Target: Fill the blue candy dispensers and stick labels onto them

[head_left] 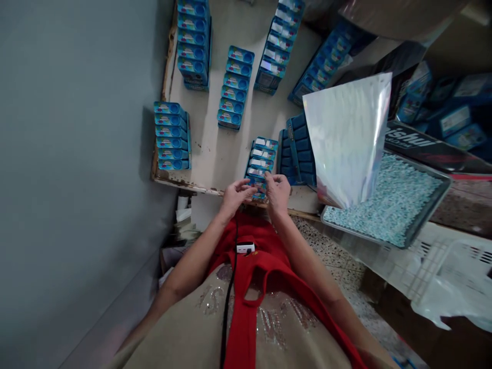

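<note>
A short row of small blue boxes (263, 154) stands near the table's front edge, with whitish strips across several of the tops. My left hand (235, 199) is at the left side of the nearest box in that row, its fingers stretched out over the top. On the other side, my right hand (278, 192) has its thumb and forefinger pinched together by the top of the same row. What lies between those fingertips is too small to make out. Just right of this row are several darker blue boxes (298, 148), packed close together.
More rows of blue boxes (234, 87) stand on the white table (207, 138). A shiny silvery sheet (346, 133) rises at the right, beside a metal tray (430, 212) full of small pale-teal pieces. A wall (77, 128) borders the left; a white plastic basket (461, 266) sits lower right.
</note>
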Tool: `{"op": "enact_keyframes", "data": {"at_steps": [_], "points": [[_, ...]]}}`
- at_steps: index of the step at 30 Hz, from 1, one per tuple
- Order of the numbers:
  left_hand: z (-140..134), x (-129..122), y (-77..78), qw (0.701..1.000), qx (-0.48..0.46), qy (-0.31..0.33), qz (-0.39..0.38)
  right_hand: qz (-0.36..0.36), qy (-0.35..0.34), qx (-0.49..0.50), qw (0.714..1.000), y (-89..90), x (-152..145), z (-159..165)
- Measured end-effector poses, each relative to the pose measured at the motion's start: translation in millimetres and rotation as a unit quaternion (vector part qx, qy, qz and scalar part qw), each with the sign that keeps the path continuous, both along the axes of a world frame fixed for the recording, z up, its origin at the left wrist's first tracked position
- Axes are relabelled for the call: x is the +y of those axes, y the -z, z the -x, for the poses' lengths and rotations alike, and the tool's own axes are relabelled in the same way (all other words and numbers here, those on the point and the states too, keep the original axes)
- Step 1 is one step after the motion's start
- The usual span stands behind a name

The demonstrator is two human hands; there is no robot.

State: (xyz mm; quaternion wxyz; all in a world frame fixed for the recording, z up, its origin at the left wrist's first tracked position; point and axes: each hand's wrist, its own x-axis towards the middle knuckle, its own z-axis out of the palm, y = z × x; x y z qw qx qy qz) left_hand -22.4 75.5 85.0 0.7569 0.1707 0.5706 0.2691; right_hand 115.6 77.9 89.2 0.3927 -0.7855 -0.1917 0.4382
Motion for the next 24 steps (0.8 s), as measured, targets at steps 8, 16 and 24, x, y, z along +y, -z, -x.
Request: {"op": "enact_keyframes", "data": {"at_steps": [8,16,24], "points": [[8.4,5.1,8.0,0.999,0.043,-0.018,-0.002,-0.044,0.0,0.079,0.996,-10.6,-23.2,-5.3],[7.2,27.0,27.4,0.981,0.183,0.014,-0.058,-0.036,-0.017,-0.054,0.998,23.0,-8.0,-1.3],[5.5,34.8,55.0,0.991,0.104,-0.029,0.082,-0.02,-0.091,-0.174,0.98,40.6,-8.8,-0.1]]}}
